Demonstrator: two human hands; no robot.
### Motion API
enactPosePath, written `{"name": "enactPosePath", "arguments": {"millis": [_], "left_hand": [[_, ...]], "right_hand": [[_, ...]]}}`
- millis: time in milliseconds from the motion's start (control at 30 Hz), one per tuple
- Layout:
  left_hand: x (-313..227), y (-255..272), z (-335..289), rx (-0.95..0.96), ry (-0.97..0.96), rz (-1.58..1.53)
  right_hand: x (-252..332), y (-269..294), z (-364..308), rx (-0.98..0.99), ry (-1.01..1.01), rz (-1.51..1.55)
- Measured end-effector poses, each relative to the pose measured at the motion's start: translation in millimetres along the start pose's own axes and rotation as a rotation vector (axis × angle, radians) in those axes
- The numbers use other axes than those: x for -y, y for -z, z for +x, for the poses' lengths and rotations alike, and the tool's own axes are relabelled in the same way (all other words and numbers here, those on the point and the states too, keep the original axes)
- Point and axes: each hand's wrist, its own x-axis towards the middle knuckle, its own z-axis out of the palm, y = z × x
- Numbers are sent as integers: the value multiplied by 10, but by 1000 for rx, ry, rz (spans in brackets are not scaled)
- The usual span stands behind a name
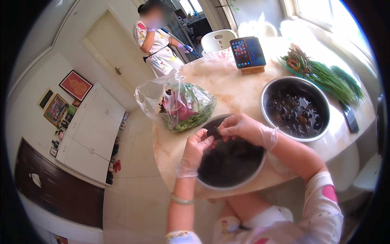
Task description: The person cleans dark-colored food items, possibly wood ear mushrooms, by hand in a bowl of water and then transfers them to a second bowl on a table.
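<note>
My left hand (pixel 196 145) and my right hand (pixel 240 127), both in thin clear gloves, pinch a small dark piece of wood ear mushroom (pixel 213 132) between their fingertips. They hold it over the far side of a metal basin (pixel 228 188) of dark, murky water. What lies under that water is hard to make out. To the right, a second metal basin (pixel 263 106) holds many dark mushroom pieces (pixel 300 109) in water. Left of my hands sits a clear plastic bag (pixel 191 103) with green vegetables and something purplish-red inside.
A tablet (pixel 248 53) stands on a wooden holder (pixel 252 70) at the back. Green stalks (pixel 331 83) lie at the right, near a dark phone (pixel 351 120). A white chair (pixel 219 40) is beyond the table (pixel 178 156). Another person (pixel 162 51) stands at the far left holding a pole.
</note>
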Motion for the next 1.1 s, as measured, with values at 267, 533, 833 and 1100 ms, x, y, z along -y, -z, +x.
{"name": "enactPosePath", "arguments": {"millis": [267,533,833,1100], "left_hand": [[22,7,1,45,-46,-208],[67,50,16,9,1,-245],[-87,-27,3,91,102,-316],[-77,-97,-8,184,-68,-200]], "right_hand": [[-19,-21,-2,-17,37,-58],[1,-60,-3,-94,51,81],[2,-36,-17,-67,55,46],[-2,-10,-19,-30,30,94]]}}
